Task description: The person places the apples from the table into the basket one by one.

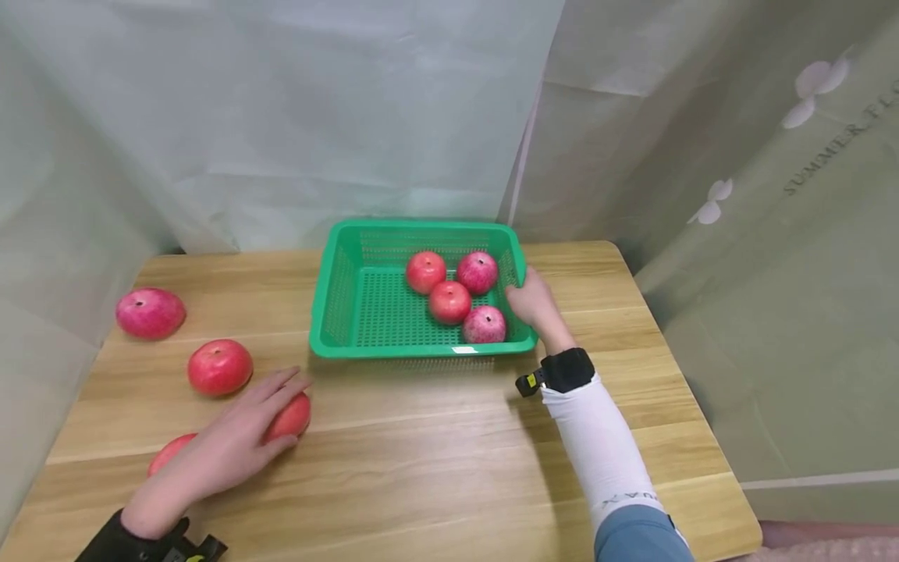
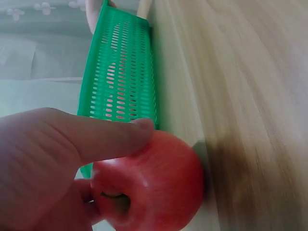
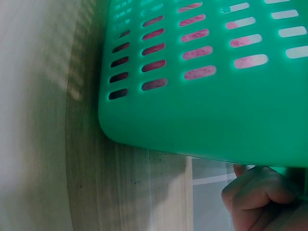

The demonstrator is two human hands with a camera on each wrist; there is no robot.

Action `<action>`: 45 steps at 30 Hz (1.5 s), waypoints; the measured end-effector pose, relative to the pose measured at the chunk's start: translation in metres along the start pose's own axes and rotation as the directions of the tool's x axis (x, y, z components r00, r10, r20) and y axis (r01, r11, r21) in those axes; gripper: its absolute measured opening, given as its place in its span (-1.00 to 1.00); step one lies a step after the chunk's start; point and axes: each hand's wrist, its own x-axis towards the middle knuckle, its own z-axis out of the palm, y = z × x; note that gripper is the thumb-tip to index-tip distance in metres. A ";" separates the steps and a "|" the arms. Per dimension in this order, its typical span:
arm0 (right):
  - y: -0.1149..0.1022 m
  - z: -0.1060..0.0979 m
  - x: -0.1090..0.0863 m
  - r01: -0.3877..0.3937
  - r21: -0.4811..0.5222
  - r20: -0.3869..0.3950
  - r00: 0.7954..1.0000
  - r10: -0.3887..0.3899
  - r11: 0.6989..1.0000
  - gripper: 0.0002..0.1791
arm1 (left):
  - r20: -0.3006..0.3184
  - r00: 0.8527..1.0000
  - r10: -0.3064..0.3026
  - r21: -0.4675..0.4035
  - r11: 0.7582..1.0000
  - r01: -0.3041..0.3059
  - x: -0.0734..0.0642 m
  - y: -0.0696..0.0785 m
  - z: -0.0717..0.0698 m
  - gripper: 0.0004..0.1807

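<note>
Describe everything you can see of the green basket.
The green basket is rectangular with rounded corners, looks like plastic, and has a smooth rim, slotted walls and a perforated floor. A small white patch shows on its near rim. It stands upright toward the back of the wood-grained table. Four red and pinkish fruits rest in it toward the right end, and the right hand grips its right-hand rim.

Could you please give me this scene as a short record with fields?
Surface: wooden table
Container: green basket, upright
Basket contents: two red apples, two darker pink fruits
Left grip: thumb and fingers around a third red apple
Right grip: holds the basket's right rim
Loose on table: another red apple, a darker pink fruit, a partly hidden red fruit
</note>
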 end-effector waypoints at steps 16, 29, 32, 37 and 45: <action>-0.001 0.002 -0.002 0.015 -0.011 -0.001 1.000 -0.015 1.000 -0.50 | 0.005 1.000 -0.022 -0.014 1.000 0.022 0.004 -0.006 0.009 -0.13; 0.000 0.002 -0.001 0.016 -0.018 -0.010 1.000 -0.017 1.000 -0.49 | 0.013 1.000 -0.020 0.016 1.000 0.020 0.012 -0.011 0.016 -0.07; -0.001 0.002 -0.002 0.016 -0.009 -0.004 1.000 -0.016 1.000 -0.49 | 0.010 1.000 -0.028 0.022 0.999 0.028 0.013 -0.011 0.017 -0.03; -0.001 0.002 -0.002 0.014 -0.003 -0.001 1.000 -0.014 1.000 -0.47 | 0.010 0.999 -0.051 0.031 0.998 0.050 0.015 -0.012 0.018 -0.02; -0.001 0.000 -0.002 0.011 0.010 0.002 1.000 -0.011 1.000 -0.45 | 0.005 0.999 -0.054 0.052 0.997 0.054 0.020 -0.013 0.019 -0.06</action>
